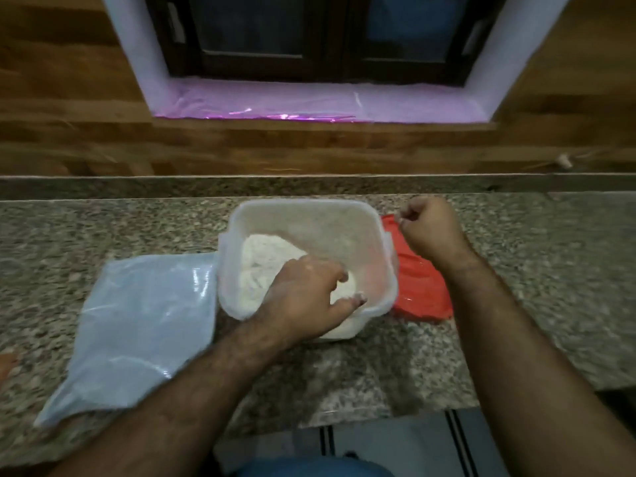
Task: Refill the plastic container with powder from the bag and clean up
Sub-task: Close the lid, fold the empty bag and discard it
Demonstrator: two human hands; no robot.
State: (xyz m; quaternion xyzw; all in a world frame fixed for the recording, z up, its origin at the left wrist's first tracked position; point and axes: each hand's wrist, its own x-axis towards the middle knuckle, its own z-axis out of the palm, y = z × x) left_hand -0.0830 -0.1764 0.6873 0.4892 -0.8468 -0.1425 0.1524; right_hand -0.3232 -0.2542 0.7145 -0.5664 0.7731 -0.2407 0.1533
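Powder [261,266], white and heaped unevenly, fills the lower part of the plastic container [309,215], a translucent square tub with rounded corners that stands upright on the granite counter [550,270], near its front edge and roughly in the middle of the view. The left hand [309,294] reaches over the tub's near rim and down into it, palm downward, fingers bent into the powder with a dusting of white on the fingertips and knuckles; whether they close round a handful or only press into it cannot be told. The right hand [430,228] hovers just beyond the tub's right far corner, fingers curled into a loose fist, and it cannot be told whether they pinch anything. The two hands are apart, the container's right wall between them. Under that right hand, just beside the tub on its right, lies a flat red lid [423,290], partly hidden by the wrist and by the tub's side. On the tub's left, touching or nearly touching its wall, a clear plastic bag [137,321] lies flat and slack on the counter, its near corner reaching the counter's front edge. Behind the counter rises a wood-panelled wall [69,98] with a dark-framed window [309,36] above a sill [309,101] covered in shiny pinkish sheeting.
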